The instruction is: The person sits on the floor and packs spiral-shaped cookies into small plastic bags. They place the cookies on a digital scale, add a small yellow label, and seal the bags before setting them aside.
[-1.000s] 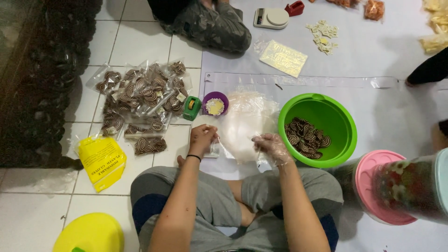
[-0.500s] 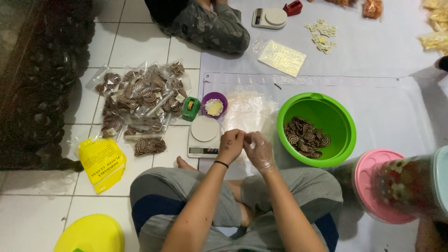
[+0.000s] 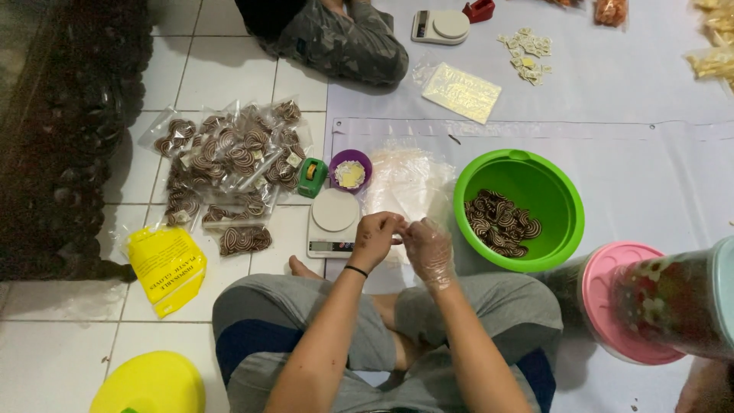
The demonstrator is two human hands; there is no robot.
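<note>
My left hand (image 3: 375, 239), bare with a black wristband, and my right hand (image 3: 430, 251), in a thin clear plastic glove, meet fingertip to fingertip above my crossed legs. The left fingers pinch at the gloved fingertips; whether a thin clear bag lies between them is not visible. Just left of the hands stands a white kitchen scale (image 3: 335, 222). A stack of clear plastic bags (image 3: 409, 180) lies just beyond them. To the right is a green bowl (image 3: 562, 191) holding brown-and-white striped cookies (image 3: 501, 222).
A small purple bowl (image 3: 351, 170) and green tape dispenser (image 3: 312, 177) sit behind the scale. Packed cookie bags (image 3: 229, 160) are piled left, above a yellow packet (image 3: 167, 268). A pink-lidded jar (image 3: 638, 302) lies right. Another person (image 3: 336, 38) sits opposite by a second scale (image 3: 440, 25).
My left hand left the scale and my right hand left the bag stack; both drew in towards me and now touch at the fingertips.
</note>
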